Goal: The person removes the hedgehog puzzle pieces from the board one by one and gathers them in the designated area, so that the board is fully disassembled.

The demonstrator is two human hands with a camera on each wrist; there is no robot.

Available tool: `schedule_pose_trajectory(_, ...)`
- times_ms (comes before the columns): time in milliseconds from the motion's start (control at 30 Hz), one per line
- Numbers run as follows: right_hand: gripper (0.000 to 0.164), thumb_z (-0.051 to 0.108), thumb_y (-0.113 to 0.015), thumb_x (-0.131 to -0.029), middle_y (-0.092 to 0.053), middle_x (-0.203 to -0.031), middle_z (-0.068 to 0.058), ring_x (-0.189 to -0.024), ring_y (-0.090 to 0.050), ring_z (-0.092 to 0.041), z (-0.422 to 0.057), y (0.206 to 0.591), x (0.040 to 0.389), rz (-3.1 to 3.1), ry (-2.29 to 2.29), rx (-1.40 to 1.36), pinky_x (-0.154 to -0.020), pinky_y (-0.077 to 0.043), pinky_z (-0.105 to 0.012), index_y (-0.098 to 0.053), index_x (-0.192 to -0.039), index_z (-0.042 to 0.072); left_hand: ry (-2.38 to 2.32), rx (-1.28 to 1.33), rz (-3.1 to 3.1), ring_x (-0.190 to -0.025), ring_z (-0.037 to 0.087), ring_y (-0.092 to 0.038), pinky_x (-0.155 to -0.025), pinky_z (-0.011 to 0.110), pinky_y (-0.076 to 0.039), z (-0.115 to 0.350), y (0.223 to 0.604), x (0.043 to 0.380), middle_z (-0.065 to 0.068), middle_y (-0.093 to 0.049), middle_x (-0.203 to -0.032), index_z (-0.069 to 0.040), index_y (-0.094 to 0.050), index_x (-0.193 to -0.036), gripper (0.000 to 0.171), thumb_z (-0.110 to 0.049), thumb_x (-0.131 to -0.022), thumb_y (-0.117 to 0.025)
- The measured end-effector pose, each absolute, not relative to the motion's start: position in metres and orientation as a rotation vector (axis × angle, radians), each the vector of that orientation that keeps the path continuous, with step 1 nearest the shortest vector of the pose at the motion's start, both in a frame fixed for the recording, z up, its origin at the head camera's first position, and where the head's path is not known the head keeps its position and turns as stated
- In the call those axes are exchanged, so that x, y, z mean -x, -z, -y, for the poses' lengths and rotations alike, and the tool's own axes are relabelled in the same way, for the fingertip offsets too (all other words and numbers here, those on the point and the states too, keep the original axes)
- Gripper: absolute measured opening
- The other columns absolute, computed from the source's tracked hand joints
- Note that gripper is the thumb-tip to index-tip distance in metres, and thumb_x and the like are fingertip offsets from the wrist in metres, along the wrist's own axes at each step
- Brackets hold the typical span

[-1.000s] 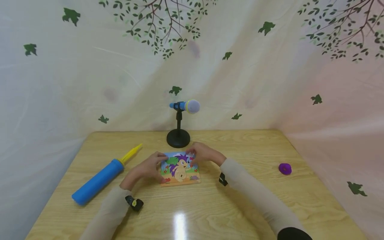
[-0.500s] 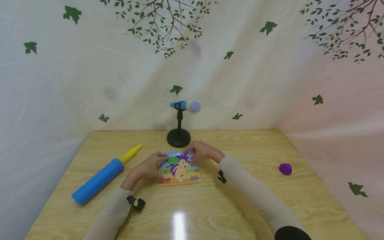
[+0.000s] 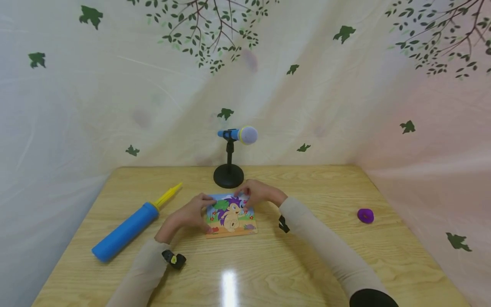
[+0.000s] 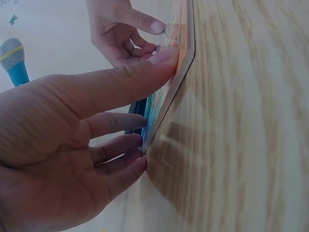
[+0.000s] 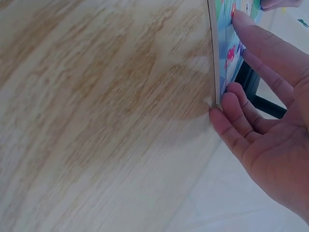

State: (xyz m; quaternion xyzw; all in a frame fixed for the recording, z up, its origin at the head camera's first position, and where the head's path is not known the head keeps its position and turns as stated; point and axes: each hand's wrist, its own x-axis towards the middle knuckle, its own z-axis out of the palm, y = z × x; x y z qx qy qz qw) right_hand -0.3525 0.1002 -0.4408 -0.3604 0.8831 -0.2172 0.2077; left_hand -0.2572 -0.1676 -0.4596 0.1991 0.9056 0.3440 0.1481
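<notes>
With the left hand [image 3: 192, 214], holds the left side of a hedgehog picture board [image 3: 232, 222], thumb on the near corner, fingers bent against the far part of that edge, half open across the span. With the right hand [image 3: 258, 194], holds the far right corner, thumb on the printed face, fingers curled at the edge. Cannot tell whether any fingertip reaches underneath. Lying flat on the desk [image 3: 307, 264]: directly right of the left hand, left and to the near side of the right hand, touching both, so neither nearer. Judging by the head view, seems longest from hand to hand, though foreshortened. Probably decisive for any shift: left side against far right corner, with the near right corner free. Just beyond the right hand, a black microphone stand [image 3: 229, 176]; left of the left hand, a blue pump [image 3: 125, 233].
</notes>
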Motion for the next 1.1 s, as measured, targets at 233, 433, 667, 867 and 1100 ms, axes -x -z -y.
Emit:
schedule_pose_trajectory(233, 0.05, 0.013, -0.089, -0.078, -0.064, -0.104, -0.008, -0.087, -0.05, -0.015, -0.0978, 0.4388, 0.3541, -2.468, 0.567, 1.029, -0.073, -0.043, -0.021, -0.072, -0.125, 0.012, -0.966, -0.56, -2.605, -0.14, 0.044, -0.037, -0.116, 0.063, -0.036, 0.1685, 0.457, 0.2583, 0.022, -0.04, -0.149, -0.003, -0.048, -0.15, 0.092, -0.021, -0.073, -0.093)
schedule_pose_trajectory(433, 0.049, 0.012, -0.089, -0.077, -0.063, -0.103, -0.009, -0.086, -0.049, -0.014, -0.0965, 0.4379, 0.355, -2.464, 0.57, 1.043, -0.072, -0.043, -0.022, -0.073, -0.124, 0.012, -0.963, -0.536, -2.602, -0.141, 0.044, -0.037, -0.117, 0.063, -0.036, 0.1682, 0.4545, 0.2574, 0.022, -0.039, -0.15, -0.004, -0.048, -0.151, 0.091, -0.021, -0.074, -0.093)
schedule_pose_trajectory(667, 0.05, 0.011, -0.089, -0.077, -0.062, -0.099, -0.011, -0.082, -0.046, -0.013, -0.0957, 0.4384, 0.3561, -2.465, 0.558, 1.08, -0.07, -0.04, -0.022, -0.072, -0.124, 0.01, -0.947, -0.546, -2.613, -0.141, 0.045, -0.037, -0.116, 0.064, -0.036, 0.1692, 0.4535, 0.2569, 0.022, -0.039, -0.15, -0.003, -0.048, -0.151, 0.09, -0.022, -0.074, -0.093)
schedule_pose_trajectory(867, 0.05, 0.011, -0.088, -0.078, -0.061, -0.099, -0.009, -0.084, -0.046, -0.014, -0.0969, 0.4394, 0.3543, -2.465, 0.563, 1.06, -0.071, -0.041, -0.022, -0.072, -0.125, 0.011, -0.957, -0.54, -2.602, -0.14, 0.044, -0.037, -0.116, 0.063, -0.037, 0.169, 0.4553, 0.2572, 0.022, -0.039, -0.15, -0.004, -0.048, -0.151, 0.091, -0.022, -0.074, -0.093)
schedule_pose_trajectory(1100, 0.049, 0.012, -0.087, -0.08, -0.062, -0.103, -0.008, -0.087, -0.051, -0.015, -0.0971, 0.4379, 0.3497, -2.469, 0.557, 1.002, -0.074, -0.045, -0.024, -0.07, -0.127, 0.012, -0.97, -0.532, -2.589, -0.14, 0.043, -0.038, -0.116, 0.062, -0.037, 0.168, 0.4577, 0.2574, 0.021, -0.04, -0.148, -0.005, -0.048, -0.151, 0.091, -0.022, -0.073, -0.093)
